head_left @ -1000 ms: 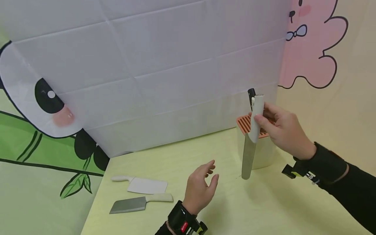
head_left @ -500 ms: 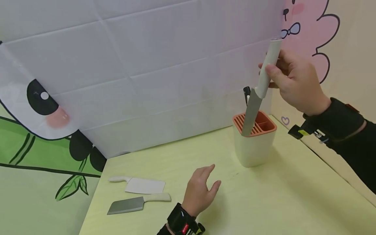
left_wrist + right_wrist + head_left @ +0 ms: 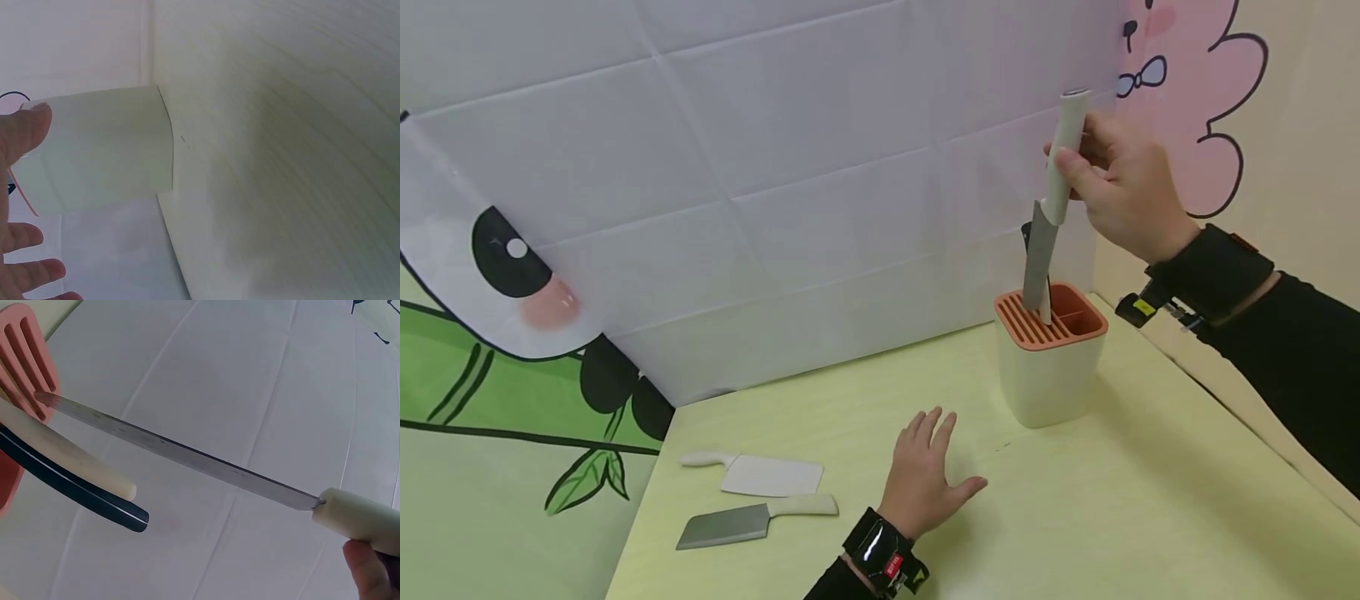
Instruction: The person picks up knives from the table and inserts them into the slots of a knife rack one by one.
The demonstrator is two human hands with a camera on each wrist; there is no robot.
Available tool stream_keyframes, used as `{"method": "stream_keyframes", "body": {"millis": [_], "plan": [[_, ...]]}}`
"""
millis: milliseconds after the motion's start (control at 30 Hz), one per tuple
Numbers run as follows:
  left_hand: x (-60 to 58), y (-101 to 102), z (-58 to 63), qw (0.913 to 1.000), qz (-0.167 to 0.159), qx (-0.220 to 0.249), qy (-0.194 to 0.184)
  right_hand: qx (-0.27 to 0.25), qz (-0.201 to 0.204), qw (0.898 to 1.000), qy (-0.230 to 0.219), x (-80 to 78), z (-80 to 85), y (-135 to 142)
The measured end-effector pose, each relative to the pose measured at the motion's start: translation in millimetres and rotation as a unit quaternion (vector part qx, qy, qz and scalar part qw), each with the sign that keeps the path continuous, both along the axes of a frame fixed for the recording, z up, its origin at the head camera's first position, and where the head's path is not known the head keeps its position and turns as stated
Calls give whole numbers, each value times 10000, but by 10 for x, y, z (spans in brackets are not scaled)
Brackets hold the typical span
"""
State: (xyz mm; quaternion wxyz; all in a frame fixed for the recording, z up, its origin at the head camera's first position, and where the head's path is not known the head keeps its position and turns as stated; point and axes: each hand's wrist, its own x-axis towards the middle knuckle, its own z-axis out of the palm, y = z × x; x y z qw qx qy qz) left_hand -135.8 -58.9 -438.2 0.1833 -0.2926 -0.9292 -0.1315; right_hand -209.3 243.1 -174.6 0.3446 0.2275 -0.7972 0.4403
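So, a knife (image 3: 1041, 246) points down at the slots of a white knife holder (image 3: 1048, 387).

The right hand (image 3: 1131, 192) has its fingers curled round the knife's handle; the blade leans a little, and I cannot tell if its tip is in a slot or just above it. The left hand (image 3: 921, 487) has its fingers spread wide over the desk (image 3: 850, 417) and holds nothing. If the tip is not lined up, it could hit a bar and slip, and a hard push could then tip the holder, since no hand steadies it. A black handle (image 3: 75, 486) and a pale handle (image 3: 72, 452) stick up nearby, so the blade could bump them if it swings.
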Motion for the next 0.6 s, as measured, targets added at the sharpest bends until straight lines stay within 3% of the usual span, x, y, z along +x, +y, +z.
{"method": "stream_keyframes", "body": {"millis": [333,600], "plan": [[14,-39,-180,9996,179,-204,-94,125,-45,9998,-161,-92,-63,14],[57,-91,-394,9933,405,-871,-647,206,-105,9995,-222,-196,-157,14]]}}
